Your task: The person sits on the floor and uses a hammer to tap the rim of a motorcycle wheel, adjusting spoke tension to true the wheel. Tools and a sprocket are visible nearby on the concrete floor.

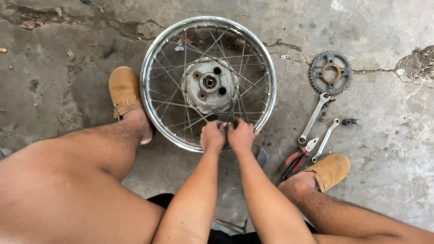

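Note:
A chrome spoked wheel rim (pixel 151 54) lies flat on the concrete floor, its grey hub (pixel 208 83) in the middle. My left hand (pixel 212 135) and my right hand (pixel 240 134) are side by side at the near edge of the rim, fingers curled in around the spokes there. Whether either hand holds a small tool is hidden by the fingers. My bare legs frame the wheel on both sides.
My tan shoes sit left (pixel 123 90) and right (pixel 331 169) of the wheel. A toothed sprocket (pixel 330 72), two wrenches (pixel 313 118) (pixel 325 139), red-handled pliers (pixel 296 159) and a small socket (pixel 349 121) lie on the floor to the right. The concrete is cracked.

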